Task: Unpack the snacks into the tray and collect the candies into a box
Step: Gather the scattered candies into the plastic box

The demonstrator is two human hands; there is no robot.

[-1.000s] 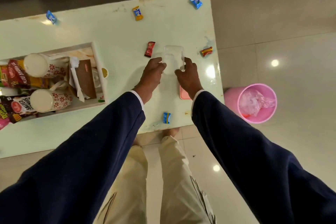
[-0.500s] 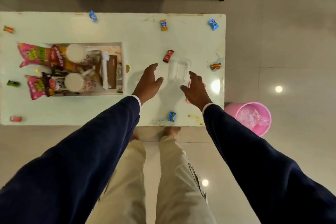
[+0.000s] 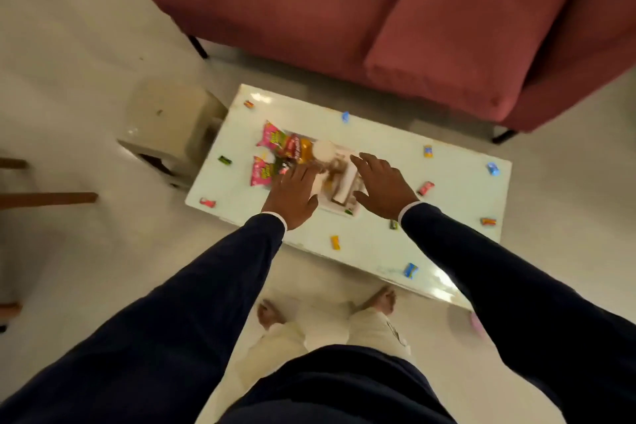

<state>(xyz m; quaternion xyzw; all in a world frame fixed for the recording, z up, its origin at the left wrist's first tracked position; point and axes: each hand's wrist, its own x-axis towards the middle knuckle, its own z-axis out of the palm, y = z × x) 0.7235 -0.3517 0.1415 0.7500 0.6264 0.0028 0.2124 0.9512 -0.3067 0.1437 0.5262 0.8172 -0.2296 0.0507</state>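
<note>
- Snacks first: the bright packets (image 3: 275, 148) sit bunched at the far-left end of the tray (image 3: 339, 208), on the pale worktop (image 3: 457, 203), some hanging over the tray edge, none of them unpacked yet by the look of it.
- Big shift in the head view: half a second ago both hands were over by the clear box at the right end of the worktop; now they've swung across to the tray, and that box has dropped out of sight, hidden or lost in the blur.
- Left hand (image 3: 292, 198) is spread flat, fingers fanned, right over the near-left side of the tray by the pink packet; whether it touches anything I can't tell.
- Right hand (image 3: 382, 188) is open too, fingers splayed, hovering at the tray's right end. Neither is holding a thing.
- A white-topped cup (image 3: 323, 150) stands in the tray between the packets and the hands; the rest in there is smeared by motion.
- Candies lie loose all over the worktop: a yellow one (image 3: 335, 242) near the front edge, a blue one (image 3: 410, 269) at the near corner, a red one (image 3: 425, 188) just beside the right wrist.
- My read: the box is set down ready, so the tray is next — looks like a two-handed grab, or going for the packets. Candy collecting hasn't begun.
</note>
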